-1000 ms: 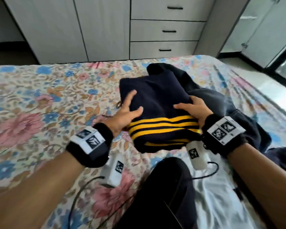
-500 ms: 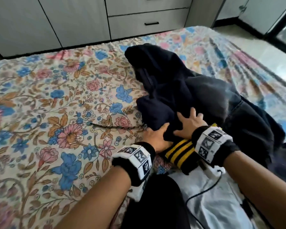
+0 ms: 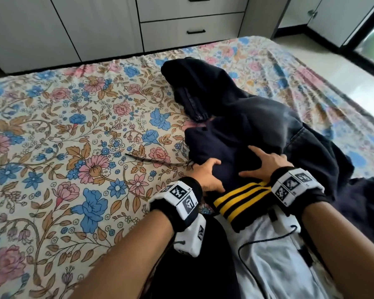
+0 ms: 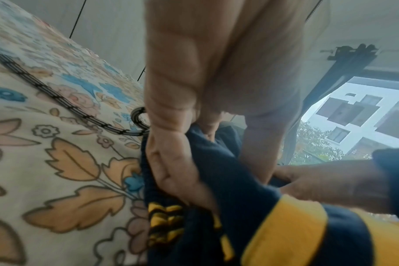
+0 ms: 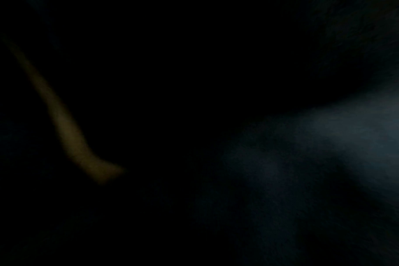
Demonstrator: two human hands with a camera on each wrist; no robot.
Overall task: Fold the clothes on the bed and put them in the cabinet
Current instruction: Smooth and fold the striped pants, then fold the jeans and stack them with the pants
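Note:
A folded navy garment with yellow stripes (image 3: 222,152) lies on the floral bed (image 3: 73,147) just in front of my lap. My left hand (image 3: 206,172) holds its left edge. In the left wrist view the left hand (image 4: 171,167) has the thumb on top of the navy garment (image 4: 239,207) and the fingers curled behind the fabric. My right hand (image 3: 266,161) lies flat on top of the garment with its fingers spread. The right wrist view is dark, showing only a faint yellow stripe (image 5: 64,117).
A heap of other dark clothes (image 3: 257,108) lies behind and to the right of the folded garment. A thin striped cord (image 3: 151,160) rests on the sheet to the left. White cabinet drawers (image 3: 192,31) stand beyond the bed's far edge, with floor to the right.
The striped garment has come closer to my body. My hands moved from its two sides: the right now lies flat on top, the left holds the left edge.

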